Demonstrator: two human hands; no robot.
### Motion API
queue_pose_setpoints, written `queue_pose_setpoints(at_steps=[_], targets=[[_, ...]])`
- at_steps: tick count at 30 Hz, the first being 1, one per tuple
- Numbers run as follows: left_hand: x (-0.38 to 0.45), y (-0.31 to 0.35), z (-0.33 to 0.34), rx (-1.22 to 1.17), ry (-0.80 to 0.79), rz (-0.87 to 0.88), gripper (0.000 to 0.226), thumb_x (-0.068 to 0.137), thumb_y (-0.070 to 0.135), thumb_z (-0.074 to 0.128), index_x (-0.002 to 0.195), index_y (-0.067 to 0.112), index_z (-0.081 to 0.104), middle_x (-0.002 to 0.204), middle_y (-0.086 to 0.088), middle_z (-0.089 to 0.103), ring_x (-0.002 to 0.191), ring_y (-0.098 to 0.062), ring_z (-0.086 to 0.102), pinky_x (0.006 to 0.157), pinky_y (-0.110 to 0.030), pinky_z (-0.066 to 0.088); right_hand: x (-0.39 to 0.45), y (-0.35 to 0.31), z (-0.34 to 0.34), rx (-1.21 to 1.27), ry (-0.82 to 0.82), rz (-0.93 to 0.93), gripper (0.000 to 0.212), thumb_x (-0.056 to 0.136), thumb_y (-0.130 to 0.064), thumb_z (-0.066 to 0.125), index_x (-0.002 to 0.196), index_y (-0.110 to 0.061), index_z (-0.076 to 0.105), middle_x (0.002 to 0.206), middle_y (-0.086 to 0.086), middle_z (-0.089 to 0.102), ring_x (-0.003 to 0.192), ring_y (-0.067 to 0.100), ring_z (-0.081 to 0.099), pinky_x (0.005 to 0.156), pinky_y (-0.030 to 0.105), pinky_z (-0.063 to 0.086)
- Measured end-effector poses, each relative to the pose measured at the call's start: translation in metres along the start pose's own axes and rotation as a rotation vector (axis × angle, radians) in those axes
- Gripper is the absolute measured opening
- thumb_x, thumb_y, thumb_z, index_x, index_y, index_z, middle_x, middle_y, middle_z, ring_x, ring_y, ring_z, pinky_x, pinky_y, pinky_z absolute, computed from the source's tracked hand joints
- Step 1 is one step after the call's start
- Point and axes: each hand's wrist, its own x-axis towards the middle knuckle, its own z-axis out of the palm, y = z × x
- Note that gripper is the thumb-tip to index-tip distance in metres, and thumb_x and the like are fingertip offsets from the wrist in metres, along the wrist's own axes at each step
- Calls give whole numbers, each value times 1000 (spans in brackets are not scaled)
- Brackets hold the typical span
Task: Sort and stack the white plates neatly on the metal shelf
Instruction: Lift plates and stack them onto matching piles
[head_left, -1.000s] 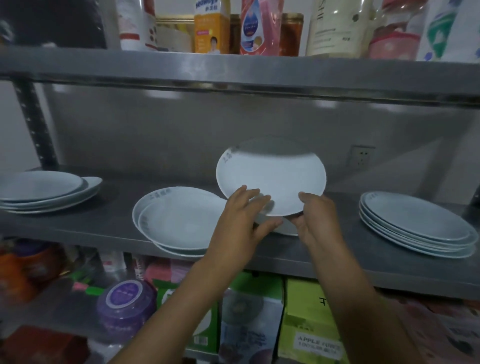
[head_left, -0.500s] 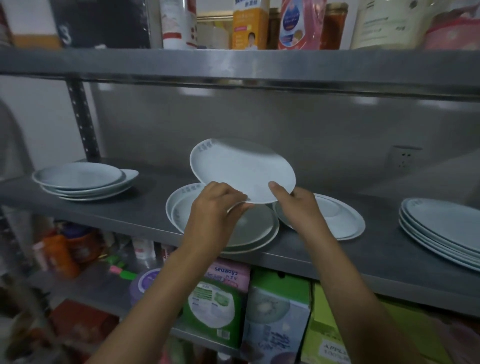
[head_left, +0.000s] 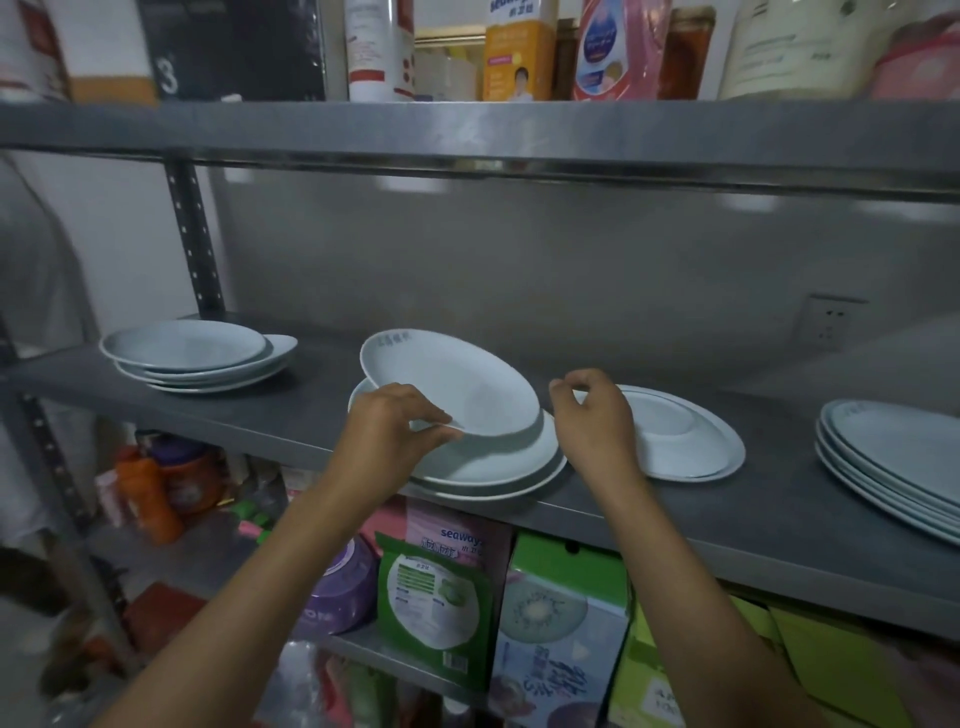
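My left hand (head_left: 387, 434) pinches the near rim of a white plate (head_left: 457, 387), tilted just above the middle stack of white plates (head_left: 498, 467) on the metal shelf (head_left: 270, 415). My right hand (head_left: 592, 415) hovers to the right of that plate, fingers loosely curled and holding nothing, in front of a pair of oval plates (head_left: 685, 441). More white plates lie in a stack at the left (head_left: 192, 353) and another at the far right (head_left: 893, 457).
The upper shelf (head_left: 467, 130) overhangs close above, loaded with bottles and cartons. Boxes and packets fill the shelf below. A perforated upright post (head_left: 195, 239) stands at the left. A wall socket (head_left: 828, 325) is at the back right.
The plate held in both hands moved left and down onto the middle stack. My right hand let go of it and drew back to the right.
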Motion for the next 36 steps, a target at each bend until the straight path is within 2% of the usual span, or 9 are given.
queue_pose_setpoints(at_steps=[8, 10, 12, 13, 15, 18, 23, 30, 36], targets=[[5, 9, -6, -65, -70, -205, 12, 71, 27, 84, 78, 19, 78, 81, 14, 71, 80, 5, 63, 70, -3, 40, 0, 6, -10, 13, 22, 11, 26, 92, -30, 54, 111, -15, 62, 117, 1, 62, 98, 13, 52, 80, 24, 36], [6, 8, -8, -39, -146, -246, 10, 70, 28, 84, 73, 23, 77, 81, 15, 70, 85, 1, 62, 90, -18, 42, -2, 9, -13, 24, 27, 17, 26, 92, -28, 53, 111, -14, 62, 117, 1, 62, 98, 12, 51, 81, 24, 36], [5, 8, -9, 54, -261, -250, 11, 69, 30, 85, 67, 27, 75, 81, 16, 70, 92, -3, 60, 113, -44, 22, -4, 13, -15, 19, 27, 28, 27, 91, -26, 52, 114, -14, 61, 119, 2, 62, 104, 16, 54, 83, 25, 37], [5, 7, -9, 68, -295, -248, 12, 69, 30, 85, 66, 27, 74, 80, 16, 70, 91, -4, 60, 114, -45, 21, -5, 14, -16, 13, 24, 34, 28, 91, -26, 52, 115, -14, 61, 120, 2, 61, 106, 17, 54, 83, 25, 37], [3, 7, -9, 34, -316, -255, 11, 70, 26, 85, 66, 24, 75, 77, 16, 69, 85, -2, 62, 92, -28, 42, -6, 17, -17, 8, 22, 41, 27, 91, -25, 52, 115, -15, 60, 120, 2, 61, 102, 15, 53, 82, 24, 36], [4, 8, -10, 37, -344, -245, 10, 73, 28, 82, 70, 22, 76, 78, 14, 70, 80, 1, 62, 71, -20, 41, -7, 19, -20, 15, 30, 44, 26, 91, -24, 52, 114, -15, 60, 119, 1, 61, 94, 12, 50, 80, 23, 35], [12, 24, -5, 41, -331, -183, 25, 85, 45, 68, 78, 22, 75, 85, 11, 71, 83, -4, 62, 76, -25, 47, -5, 27, -26, -3, 48, 45, 27, 89, -23, 53, 114, -17, 61, 121, 1, 60, 104, 17, 55, 83, 24, 37], [24, 72, 33, 53, -213, 28, 22, 92, 35, 57, 95, 21, 74, 100, 10, 69, 73, -9, 51, 75, -28, 42, -4, 45, -50, -150, 19, -80, 35, 79, -9, 60, 113, -16, 63, 118, 2, 62, 115, 22, 53, 99, 35, 43], [19, 99, 67, -50, -237, 114, 17, 89, 25, 59, 94, 18, 73, 97, 4, 68, 93, -13, 56, 81, -26, 43, -4, 74, -74, -418, -229, -30, 61, 85, -32, 63, 142, -19, 43, 151, 1, 38, 143, 20, 24, 115, 33, 19]])
